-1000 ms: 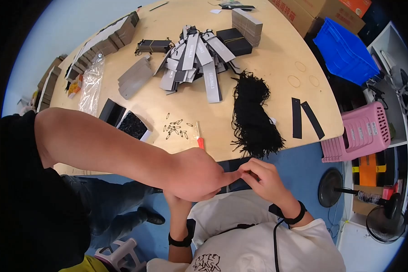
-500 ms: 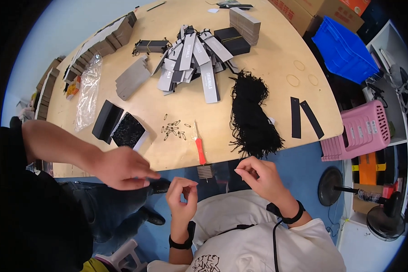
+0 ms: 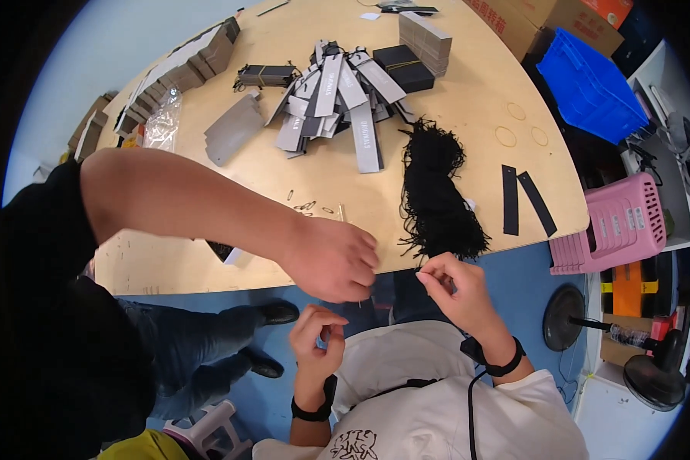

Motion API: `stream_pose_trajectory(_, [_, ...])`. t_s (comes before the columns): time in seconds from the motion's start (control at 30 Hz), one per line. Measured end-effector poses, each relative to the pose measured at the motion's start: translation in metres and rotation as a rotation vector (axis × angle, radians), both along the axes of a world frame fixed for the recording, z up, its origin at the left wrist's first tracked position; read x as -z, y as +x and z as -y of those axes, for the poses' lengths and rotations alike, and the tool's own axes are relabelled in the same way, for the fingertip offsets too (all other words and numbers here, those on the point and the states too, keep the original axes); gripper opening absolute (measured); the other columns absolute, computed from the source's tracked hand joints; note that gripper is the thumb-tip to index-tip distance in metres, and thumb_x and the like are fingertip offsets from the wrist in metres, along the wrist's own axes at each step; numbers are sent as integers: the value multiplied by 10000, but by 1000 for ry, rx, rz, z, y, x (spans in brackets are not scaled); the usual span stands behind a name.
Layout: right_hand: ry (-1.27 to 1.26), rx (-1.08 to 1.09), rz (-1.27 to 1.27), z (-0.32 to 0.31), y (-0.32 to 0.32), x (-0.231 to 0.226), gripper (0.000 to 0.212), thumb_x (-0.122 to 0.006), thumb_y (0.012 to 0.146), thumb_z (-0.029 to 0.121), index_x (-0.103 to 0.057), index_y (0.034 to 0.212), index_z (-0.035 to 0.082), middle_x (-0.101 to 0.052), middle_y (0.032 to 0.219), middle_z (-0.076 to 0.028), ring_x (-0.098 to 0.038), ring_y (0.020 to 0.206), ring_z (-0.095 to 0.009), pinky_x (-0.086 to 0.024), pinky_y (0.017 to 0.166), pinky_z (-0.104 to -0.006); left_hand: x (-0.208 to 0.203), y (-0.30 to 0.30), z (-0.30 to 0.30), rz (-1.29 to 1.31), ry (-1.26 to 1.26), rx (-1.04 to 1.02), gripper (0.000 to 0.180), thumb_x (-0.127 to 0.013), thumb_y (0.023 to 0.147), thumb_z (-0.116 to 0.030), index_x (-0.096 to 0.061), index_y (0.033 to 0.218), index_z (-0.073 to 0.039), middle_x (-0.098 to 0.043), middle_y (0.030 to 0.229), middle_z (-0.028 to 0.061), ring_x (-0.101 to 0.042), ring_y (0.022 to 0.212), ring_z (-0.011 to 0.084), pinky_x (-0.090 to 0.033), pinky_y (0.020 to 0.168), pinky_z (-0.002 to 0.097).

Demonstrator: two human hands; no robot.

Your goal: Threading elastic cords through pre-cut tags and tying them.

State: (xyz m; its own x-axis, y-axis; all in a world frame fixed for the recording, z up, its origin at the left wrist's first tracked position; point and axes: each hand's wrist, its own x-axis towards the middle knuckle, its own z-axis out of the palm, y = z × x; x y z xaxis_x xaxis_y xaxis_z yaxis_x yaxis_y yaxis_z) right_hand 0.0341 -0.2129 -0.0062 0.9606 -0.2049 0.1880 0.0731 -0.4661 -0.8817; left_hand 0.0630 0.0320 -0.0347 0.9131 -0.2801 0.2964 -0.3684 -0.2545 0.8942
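Note:
My left hand (image 3: pixel 317 341) is held just in front of the table edge, its fingers curled in toward the thumb. My right hand (image 3: pixel 458 291) sits by the lower end of a bundle of black cords (image 3: pixel 435 192), with thumb and fingertips pinched together. Whatever either hand may hold is too small to make out. Another person's hand (image 3: pixel 333 261) reaches in from the left between my hands and covers the red-handled tool at the table edge. Above that hand, small safety pins (image 3: pixel 307 207) lie loose, partly hidden by the forearm.
Grey and black hang tags (image 3: pixel 364 138) are heaped mid-table. Behind them stand a black stack (image 3: pixel 403 67) and a grey card stack (image 3: pixel 425 44). Two black strips (image 3: pixel 510 199) and several rubber bands (image 3: pixel 505 136) lie at right. A blue crate (image 3: pixel 590 84) and pink basket (image 3: pixel 613 222) stand beyond the table.
The other person's hand has moved right, from beside my left hand to over the red-handled tool. Their forearm now covers most of the pin box. My hands keep nearly the same pose.

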Motion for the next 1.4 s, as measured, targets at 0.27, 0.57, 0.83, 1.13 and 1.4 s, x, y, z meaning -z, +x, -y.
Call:
stream_pose_trajectory(0.27, [-13,26,-28,1,-1,2,90,-675,824,34,-595,865,37,-598,626,-40,-541,490,-102,-406,462,-232,-6,3,1,-27,12,-42,156,-518,664,111,-598,733,-3,-539,732,63,-481,600,114,-362,511,212])
stream_pose_trajectory(0.57, [62,57,-34,-5,-1,6,113,-656,819,-7,-553,805,38,-539,575,6,-429,461,-31,-317,430,-202,-9,9,-7,-35,-65,-95,196,-489,625,96,-609,750,3,-543,720,65,-482,569,109,-376,513,220])
stream_pose_trajectory(0.83, [94,49,-100,-6,-5,5,101,-635,834,0,-542,810,31,-543,609,5,-454,522,-24,-331,461,-192,-11,13,-10,-43,-108,-114,186,-490,644,110,-608,746,9,-562,726,70,-493,583,115,-387,525,218])
stream_pose_trajectory(1.13, [108,61,-109,-6,-1,6,105,-640,831,4,-542,806,28,-532,611,5,-442,524,-20,-323,460,-191,-13,17,-7,-24,-102,-100,185,-504,639,107,-612,745,1,-572,726,68,-495,581,115,-394,521,220])
stream_pose_trajectory(1.4, [107,55,-92,-4,0,10,109,-649,824,1,-548,810,40,-521,585,20,-394,474,-17,-296,435,-200,-15,15,-2,57,-53,-108,201,-510,624,106,-617,751,-6,-585,729,81,-520,595,135,-416,514,234])
